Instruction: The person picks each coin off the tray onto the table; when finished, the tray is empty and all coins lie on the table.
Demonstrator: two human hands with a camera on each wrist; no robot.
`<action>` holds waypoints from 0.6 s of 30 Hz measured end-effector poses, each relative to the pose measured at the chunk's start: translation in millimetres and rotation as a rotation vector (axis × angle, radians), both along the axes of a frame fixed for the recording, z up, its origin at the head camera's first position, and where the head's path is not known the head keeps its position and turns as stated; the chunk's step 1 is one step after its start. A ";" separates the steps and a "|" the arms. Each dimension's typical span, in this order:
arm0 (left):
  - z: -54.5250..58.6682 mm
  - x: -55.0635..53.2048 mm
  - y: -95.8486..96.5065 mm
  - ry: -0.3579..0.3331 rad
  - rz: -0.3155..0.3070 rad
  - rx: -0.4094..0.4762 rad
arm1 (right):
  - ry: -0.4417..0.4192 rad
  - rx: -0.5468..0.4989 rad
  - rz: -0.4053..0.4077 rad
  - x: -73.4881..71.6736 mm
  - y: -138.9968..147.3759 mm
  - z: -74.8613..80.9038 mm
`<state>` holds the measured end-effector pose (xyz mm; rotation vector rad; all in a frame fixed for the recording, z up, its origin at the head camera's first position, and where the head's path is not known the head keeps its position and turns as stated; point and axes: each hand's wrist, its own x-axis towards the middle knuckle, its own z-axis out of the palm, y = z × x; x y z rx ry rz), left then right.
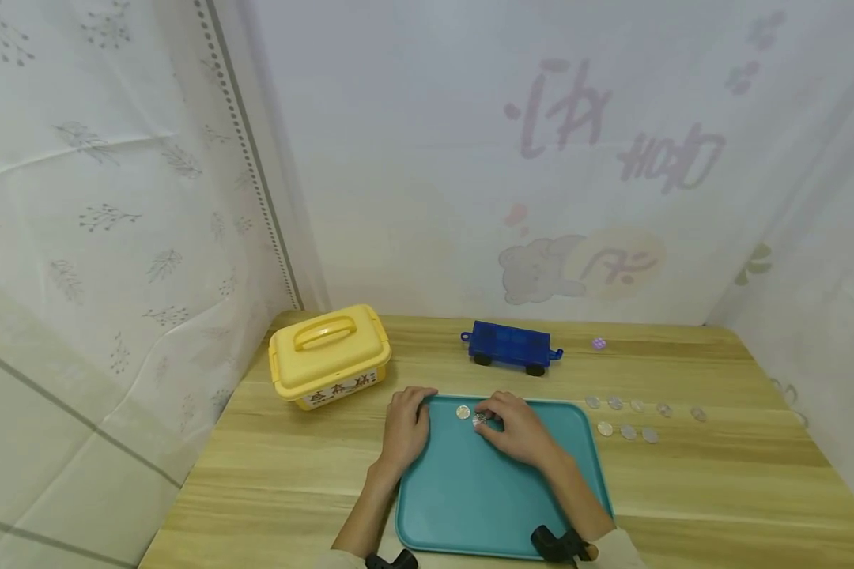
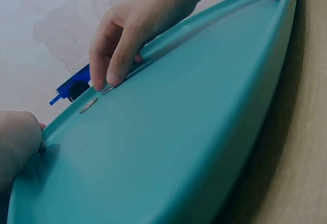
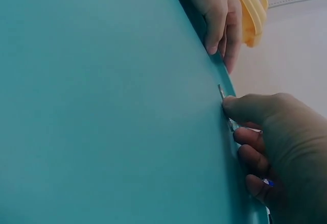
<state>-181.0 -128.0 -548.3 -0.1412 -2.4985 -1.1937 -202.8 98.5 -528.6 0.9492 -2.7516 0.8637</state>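
A teal tray [image 1: 498, 506] lies on the wooden table. My left hand [image 1: 406, 427] holds its far left corner, thumb on the inner side and fingers over the rim. Near the tray's far edge, my right hand [image 1: 515, 427] pinches a silvery coin [image 1: 478, 421] between thumb and fingertips, low over the tray surface. Just left of it lies a second coin [image 1: 462, 412], flat and untouched. The left wrist view shows that flat coin [image 2: 88, 105] beside the right fingertips. In the right wrist view the right thumb [image 3: 237, 106] presses against the coin's edge.
Two rows of several coins [image 1: 628, 432] lie on the table right of the tray. Behind the tray stands a blue toy wagon [image 1: 510, 345], with a small purple piece [image 1: 598, 344] to its right. A yellow lidded box [image 1: 330, 356] with a handle sits at the left.
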 end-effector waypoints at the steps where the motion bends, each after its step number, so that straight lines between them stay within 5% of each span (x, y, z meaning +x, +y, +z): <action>1: 0.0 -0.1 0.2 0.001 0.000 -0.001 | -0.008 0.003 -0.004 0.5 0.1 0.9; 10: 0.5 0.7 0.9 0.002 0.001 -0.004 | -0.175 0.039 -0.010 3.4 -0.6 7.5; 18: -0.3 0.4 1.1 0.005 0.002 0.001 | -0.189 0.038 -0.023 5.7 -0.7 8.3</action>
